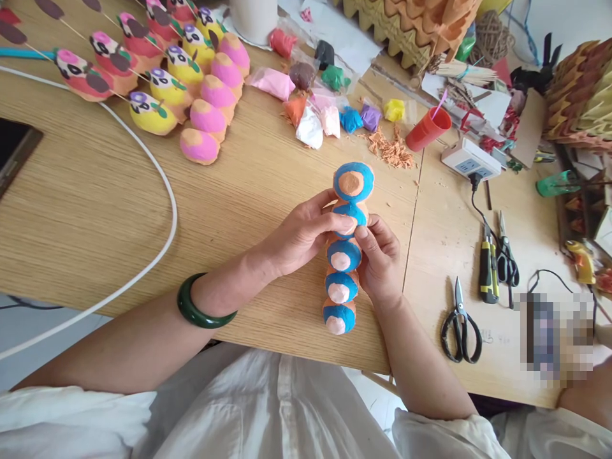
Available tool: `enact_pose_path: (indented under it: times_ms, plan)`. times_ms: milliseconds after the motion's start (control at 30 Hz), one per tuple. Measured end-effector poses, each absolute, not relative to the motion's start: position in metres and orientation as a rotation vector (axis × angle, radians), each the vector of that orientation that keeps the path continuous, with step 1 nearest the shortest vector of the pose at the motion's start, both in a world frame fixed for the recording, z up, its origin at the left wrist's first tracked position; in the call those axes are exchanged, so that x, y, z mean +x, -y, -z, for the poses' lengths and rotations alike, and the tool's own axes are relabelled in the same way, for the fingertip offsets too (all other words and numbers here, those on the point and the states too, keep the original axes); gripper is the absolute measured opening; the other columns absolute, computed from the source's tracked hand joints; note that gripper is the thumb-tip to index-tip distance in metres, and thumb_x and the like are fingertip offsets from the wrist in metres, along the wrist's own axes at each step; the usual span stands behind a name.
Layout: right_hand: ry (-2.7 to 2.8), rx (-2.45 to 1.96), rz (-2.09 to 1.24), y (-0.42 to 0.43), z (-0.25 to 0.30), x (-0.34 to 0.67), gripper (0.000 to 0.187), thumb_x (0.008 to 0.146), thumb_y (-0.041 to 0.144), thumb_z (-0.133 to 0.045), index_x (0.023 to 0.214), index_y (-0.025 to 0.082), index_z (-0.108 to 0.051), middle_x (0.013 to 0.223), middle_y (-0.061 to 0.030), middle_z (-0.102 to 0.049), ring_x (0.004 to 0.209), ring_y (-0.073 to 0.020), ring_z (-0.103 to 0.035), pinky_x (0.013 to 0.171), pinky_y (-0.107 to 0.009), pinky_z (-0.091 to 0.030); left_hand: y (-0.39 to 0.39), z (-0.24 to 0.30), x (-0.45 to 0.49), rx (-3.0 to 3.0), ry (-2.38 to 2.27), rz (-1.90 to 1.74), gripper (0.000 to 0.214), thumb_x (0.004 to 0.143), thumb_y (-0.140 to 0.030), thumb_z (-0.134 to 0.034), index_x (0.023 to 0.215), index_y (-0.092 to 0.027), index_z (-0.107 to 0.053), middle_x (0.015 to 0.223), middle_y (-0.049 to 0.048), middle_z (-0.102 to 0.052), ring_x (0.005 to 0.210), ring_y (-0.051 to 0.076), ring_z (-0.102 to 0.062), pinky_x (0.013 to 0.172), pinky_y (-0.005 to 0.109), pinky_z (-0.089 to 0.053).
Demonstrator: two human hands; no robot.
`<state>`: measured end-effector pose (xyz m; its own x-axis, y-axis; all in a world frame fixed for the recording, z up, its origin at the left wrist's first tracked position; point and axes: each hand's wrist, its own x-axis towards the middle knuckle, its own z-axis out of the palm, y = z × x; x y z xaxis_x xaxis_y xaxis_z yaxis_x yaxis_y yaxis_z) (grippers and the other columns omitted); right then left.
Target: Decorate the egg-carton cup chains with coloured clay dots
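Between my hands is a strip of egg-carton cups (pixel 352 256), pointing away from me over the table's near part. Blue clay coats the domes. The three nearest have pale pink clay patches, while the farthest shows a bare orange top. My left hand (pixel 303 233) holds the strip from the left, its thumb lying across the second dome from the far end. From the other side my right hand (pixel 380 258) grips the edge, thumb pressed near that same dome. Both hands are closed on the strip; some fingertips are hidden behind it. A dark green bangle (pixel 185 305) circles my left wrist.
Bags of coloured clay (pixel 351 119), orange scraps (pixel 391 148) and a red cup (pixel 429 127) lie beyond. Painted egg-carton strips (pixel 205 143) stand upper left. Rightward are a power strip (pixel 471 158), scissors (pixel 459 325) and a utility knife (pixel 488 268). Another person's arm (pixel 586 395) shows lower right.
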<state>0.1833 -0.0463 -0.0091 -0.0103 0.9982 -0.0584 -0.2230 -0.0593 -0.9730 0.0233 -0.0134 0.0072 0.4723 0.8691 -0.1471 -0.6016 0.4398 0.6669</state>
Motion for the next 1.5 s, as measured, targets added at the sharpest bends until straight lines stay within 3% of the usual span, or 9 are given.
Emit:
enact_pose_path:
  times_ms: [300,500,733,867,1233,1500]
  plan:
    - [1.008,-1.123,-1.345,0.045,0.006,0.183,0.024,0.084,0.048,-0.09,0.085,0.029,-0.075,0.08,0.004,-0.074,0.068,-0.0143,-0.062,0.067,-0.03,-0.056,0.012,-0.007,0.022,0.528,-0.463,-0.923,0.018,0.077,-0.017,-0.08,0.09,-0.021,-0.068,0.079,-0.0041,-0.061,0.073,0.011,-0.054,0.07,0.024,-0.048]
    - [0.961,-1.14,-1.373,0.042,0.007,0.183,0.022,0.085,0.049,-0.087,0.082,0.032,-0.073,0.081,0.0024,-0.073,0.07,-0.0169,-0.062,0.069,-0.033,-0.056,0.01,-0.001,0.022,0.491,-0.447,-0.945,0.027,0.081,-0.035,-0.085,0.099,-0.02,-0.071,0.083,-0.0023,-0.065,0.078,0.014,-0.061,0.076,0.027,-0.051]
    - [1.035,-1.178,-1.283,0.045,0.01,0.183,0.019,0.093,0.048,-0.082,0.088,0.033,-0.073,0.087,0.0029,-0.075,0.076,-0.0172,-0.067,0.073,-0.034,-0.058,0.012,-0.006,0.023,0.631,-0.493,-0.965,0.023,0.081,-0.027,-0.084,0.098,-0.019,-0.072,0.092,-0.0003,-0.067,0.086,0.015,-0.063,0.079,0.028,-0.051]
    - [1.025,-1.152,-1.282,0.049,0.009,0.183,0.025,0.092,0.052,-0.087,0.088,0.031,-0.074,0.085,0.0043,-0.076,0.075,-0.0161,-0.069,0.07,-0.033,-0.058,0.011,-0.005,0.021,0.725,-0.555,-0.967,0.034,0.082,-0.033,-0.088,0.11,-0.02,-0.074,0.097,0.0009,-0.07,0.092,0.017,-0.066,0.083,0.029,-0.054]
    - [0.956,-1.176,-1.281,0.049,0.003,0.179,0.026,0.089,0.053,-0.09,0.081,0.033,-0.075,0.083,0.0034,-0.076,0.073,-0.0194,-0.065,0.071,-0.038,-0.058,0.004,0.013,0.019,0.874,-0.622,-1.054,0.056,0.075,-0.043,-0.101,0.119,-0.019,-0.077,0.124,0.0079,-0.077,0.115,0.024,-0.073,0.097,0.034,-0.058]
    - [0.899,-1.171,-1.338,0.046,0.002,0.177,0.028,0.086,0.053,-0.09,0.077,0.032,-0.073,0.079,0.0028,-0.072,0.069,-0.0179,-0.058,0.068,-0.036,-0.054,0.004,0.017,0.019,0.902,-0.692,-1.092,0.062,0.069,-0.047,-0.105,0.116,-0.019,-0.076,0.118,0.0082,-0.08,0.113,0.028,-0.079,0.096,0.04,-0.064]
